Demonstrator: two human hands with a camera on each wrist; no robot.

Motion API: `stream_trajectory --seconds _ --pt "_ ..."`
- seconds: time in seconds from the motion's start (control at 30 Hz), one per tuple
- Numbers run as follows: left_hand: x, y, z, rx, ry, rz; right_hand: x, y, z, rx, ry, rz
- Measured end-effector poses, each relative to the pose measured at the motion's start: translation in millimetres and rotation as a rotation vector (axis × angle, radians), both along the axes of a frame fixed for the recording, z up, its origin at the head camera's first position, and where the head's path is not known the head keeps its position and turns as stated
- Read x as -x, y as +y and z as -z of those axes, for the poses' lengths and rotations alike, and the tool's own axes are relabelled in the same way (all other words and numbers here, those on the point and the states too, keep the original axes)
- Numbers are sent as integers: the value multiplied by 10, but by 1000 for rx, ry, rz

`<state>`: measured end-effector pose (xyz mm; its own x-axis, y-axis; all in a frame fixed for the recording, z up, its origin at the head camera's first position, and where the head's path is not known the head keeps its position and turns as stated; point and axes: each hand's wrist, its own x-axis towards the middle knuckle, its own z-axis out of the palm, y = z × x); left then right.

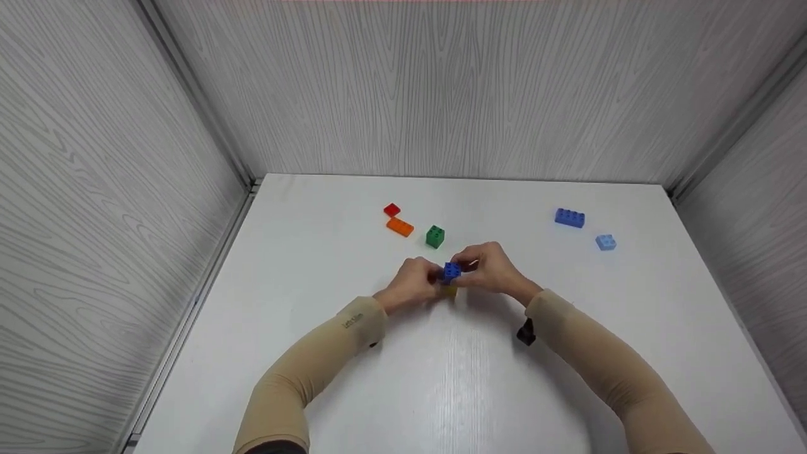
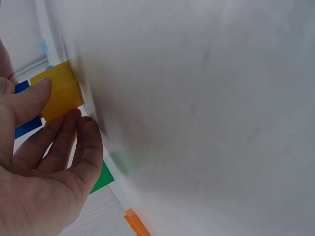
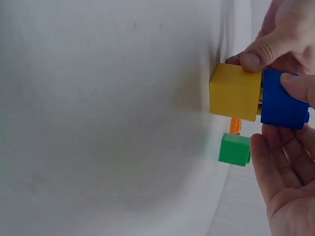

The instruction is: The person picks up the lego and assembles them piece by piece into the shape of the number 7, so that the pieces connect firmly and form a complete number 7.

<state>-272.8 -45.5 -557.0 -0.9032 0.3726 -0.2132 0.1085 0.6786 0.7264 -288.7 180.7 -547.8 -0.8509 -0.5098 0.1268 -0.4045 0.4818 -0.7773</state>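
Note:
Near the middle of the table, my left hand (image 1: 411,285) pinches a yellow toy brick (image 3: 235,92) between thumb and fingers, low against the white tabletop. My right hand (image 1: 495,271) grips a dark blue brick (image 3: 283,101) by its sides, directly above the yellow one. A narrow gap with yellow studs showing separates the two bricks in the right wrist view. From the left wrist view, the yellow brick's plain side faces the camera, and the left thumb partly covers the blue brick (image 2: 27,127).
Just beyond the hands stands a green brick (image 1: 435,236). Farther back left lie a flat orange brick (image 1: 400,227) and a small red one (image 1: 391,210). Toward the right are a long blue brick (image 1: 570,217) and a light blue brick (image 1: 606,242). Panels wall the table's back and sides.

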Motion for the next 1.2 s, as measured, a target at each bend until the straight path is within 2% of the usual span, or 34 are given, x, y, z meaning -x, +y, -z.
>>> stream_trajectory --seconds 0.1,0.27,0.47,0.67,0.8,1.0,1.2 --pt "-7 3 10 -6 25 23 5 19 6 14 -20 24" --pt "-2 -4 1 24 61 25 37 -30 -45 -9 -3 -26" --pt "13 24 -13 28 39 41 36 3 -9 -24 -32 6" --pt "25 11 -5 38 40 34 43 11 83 48 -89 41" --pt "3 20 1 19 24 28 34 49 142 84 -120 77" --pt "-4 -26 14 -34 14 23 18 40 118 93 -156 88" --pt "-12 -58 49 -57 71 54 17 39 117 101 -159 83"
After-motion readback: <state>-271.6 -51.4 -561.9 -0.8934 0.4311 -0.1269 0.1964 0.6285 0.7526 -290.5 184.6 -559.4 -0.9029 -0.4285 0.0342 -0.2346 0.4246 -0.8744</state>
